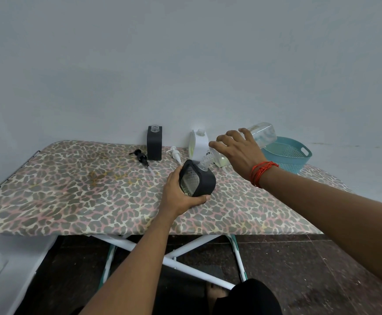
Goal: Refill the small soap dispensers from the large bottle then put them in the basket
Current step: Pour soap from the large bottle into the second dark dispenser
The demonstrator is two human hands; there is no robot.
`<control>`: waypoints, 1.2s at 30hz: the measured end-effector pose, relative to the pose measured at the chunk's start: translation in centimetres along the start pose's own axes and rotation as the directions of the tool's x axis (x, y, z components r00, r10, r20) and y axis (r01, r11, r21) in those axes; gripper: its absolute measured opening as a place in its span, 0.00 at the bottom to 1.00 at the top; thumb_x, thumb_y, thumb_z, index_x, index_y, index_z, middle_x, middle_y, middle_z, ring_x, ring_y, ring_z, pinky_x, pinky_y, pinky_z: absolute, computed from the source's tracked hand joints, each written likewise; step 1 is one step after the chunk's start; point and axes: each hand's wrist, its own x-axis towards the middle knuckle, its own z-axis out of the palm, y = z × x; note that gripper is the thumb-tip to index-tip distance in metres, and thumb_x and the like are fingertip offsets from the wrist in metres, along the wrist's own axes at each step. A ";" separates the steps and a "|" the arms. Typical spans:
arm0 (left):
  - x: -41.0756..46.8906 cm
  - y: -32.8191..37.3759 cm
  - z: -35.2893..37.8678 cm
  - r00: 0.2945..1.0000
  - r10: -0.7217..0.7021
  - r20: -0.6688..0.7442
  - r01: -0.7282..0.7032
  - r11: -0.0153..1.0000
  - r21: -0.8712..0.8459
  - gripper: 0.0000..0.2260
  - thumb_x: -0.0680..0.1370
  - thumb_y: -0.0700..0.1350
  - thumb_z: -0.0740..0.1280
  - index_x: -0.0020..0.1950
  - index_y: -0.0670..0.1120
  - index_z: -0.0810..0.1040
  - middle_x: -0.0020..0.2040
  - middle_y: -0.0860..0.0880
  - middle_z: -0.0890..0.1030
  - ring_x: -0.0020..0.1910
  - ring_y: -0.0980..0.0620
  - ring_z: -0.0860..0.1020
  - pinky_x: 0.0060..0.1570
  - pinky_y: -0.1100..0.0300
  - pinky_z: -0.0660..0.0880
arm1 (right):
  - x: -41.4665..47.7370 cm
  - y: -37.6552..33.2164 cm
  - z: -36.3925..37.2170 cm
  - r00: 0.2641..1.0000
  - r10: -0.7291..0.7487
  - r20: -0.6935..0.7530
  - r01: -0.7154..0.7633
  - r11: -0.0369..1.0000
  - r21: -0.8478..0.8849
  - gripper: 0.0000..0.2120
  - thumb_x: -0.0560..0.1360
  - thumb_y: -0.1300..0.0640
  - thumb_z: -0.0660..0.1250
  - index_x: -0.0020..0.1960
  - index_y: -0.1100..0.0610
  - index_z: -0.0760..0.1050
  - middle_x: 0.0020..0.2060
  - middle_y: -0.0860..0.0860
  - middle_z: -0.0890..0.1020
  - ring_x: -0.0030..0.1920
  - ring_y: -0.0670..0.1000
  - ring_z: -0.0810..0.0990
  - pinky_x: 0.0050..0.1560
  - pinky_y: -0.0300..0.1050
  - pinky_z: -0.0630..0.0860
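Plainly, I was in the filling step. My left hand (pixel 181 197) had its fingers and thumb wrapped round the base of a dark dispenser (pixel 200 181), holding it tilted just above the ironing board (pixel 71 178) with its open mouth turned up and away from me. My right hand (pixel 237 151) gripped the large bottle (pixel 263 133) from above, fingers spread and curled over its clear body. The bottle was tipped so that its ridged neck met the dispenser's mouth. I could not tell whether soap was running, nor how full the dispenser was through its patterned window.

At the back, against the wall, a black dispenser (pixel 154 144) and a white dispenser (pixel 200 144) stood upright with their tops off. A black pump (pixel 141 156) and a white pump (pixel 175 153) lay on the board beside them. The teal basket (pixel 296 165) sat at the far right, behind my right wrist, with none of the dispensers in it.

As I judged it, the next move called for keeping neck and mouth aligned while watching the level. Then the bottle would need righting gently, so nothing dripped on the cover, and the dispenser standing upright to take its pump.
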 end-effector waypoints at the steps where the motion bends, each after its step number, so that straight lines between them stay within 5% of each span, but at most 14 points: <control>1: 0.0 0.0 0.0 1.000 -0.001 0.000 0.001 1.000 0.001 0.50 0.60 0.54 0.86 0.78 0.49 0.66 0.64 0.59 0.68 0.64 0.60 0.67 0.63 0.62 0.66 | 0.0 0.0 0.0 1.000 -0.001 -0.002 0.001 1.000 -0.003 0.29 0.70 0.71 0.64 0.66 0.49 0.71 0.60 0.53 0.79 0.61 0.60 0.76 0.65 0.65 0.67; 36: 0.5 -0.9 0.2 1.000 -0.009 0.015 0.009 1.000 0.013 0.52 0.57 0.61 0.85 0.77 0.52 0.67 0.68 0.56 0.72 0.67 0.55 0.71 0.68 0.54 0.72 | 0.1 0.0 -0.1 0.999 -0.025 -0.034 0.024 0.999 -0.026 0.29 0.68 0.71 0.68 0.64 0.49 0.73 0.57 0.53 0.81 0.59 0.61 0.77 0.63 0.65 0.69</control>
